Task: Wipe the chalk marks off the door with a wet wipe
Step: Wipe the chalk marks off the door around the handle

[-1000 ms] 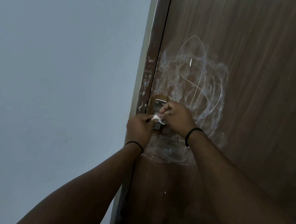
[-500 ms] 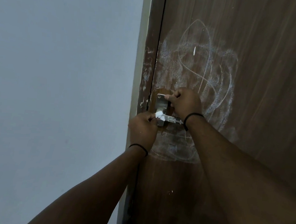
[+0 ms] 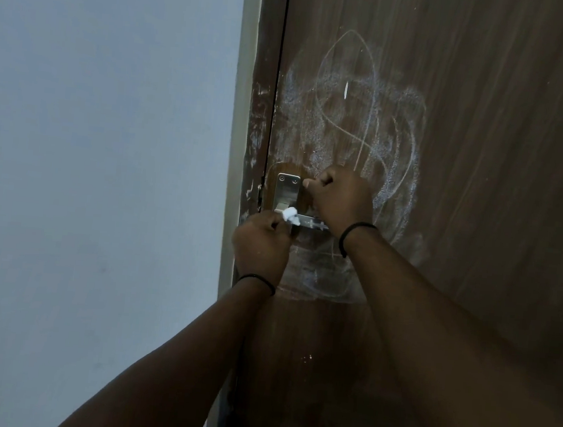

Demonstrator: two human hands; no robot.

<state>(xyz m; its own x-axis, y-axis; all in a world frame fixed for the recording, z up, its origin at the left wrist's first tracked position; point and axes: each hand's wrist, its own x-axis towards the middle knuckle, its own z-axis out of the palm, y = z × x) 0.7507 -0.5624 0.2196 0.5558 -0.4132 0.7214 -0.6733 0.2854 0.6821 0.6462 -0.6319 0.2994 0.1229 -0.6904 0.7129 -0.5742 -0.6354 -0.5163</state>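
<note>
Now the left hand pinches a small white wipe against the metal latch at the left edge of the door. Just beside, the right hand is curled into a fist near the latch plate; what it grasps, I cannot tell. Chalk marks spread above and below both hands.

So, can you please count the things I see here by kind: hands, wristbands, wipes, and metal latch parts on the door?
Hands: 2, left hand and right hand
Black wristbands: 2, left wristband, right wristband
White wet wipe: 1
Metal latch plate: 1
Metal bolt: 1
Total: 7
</note>
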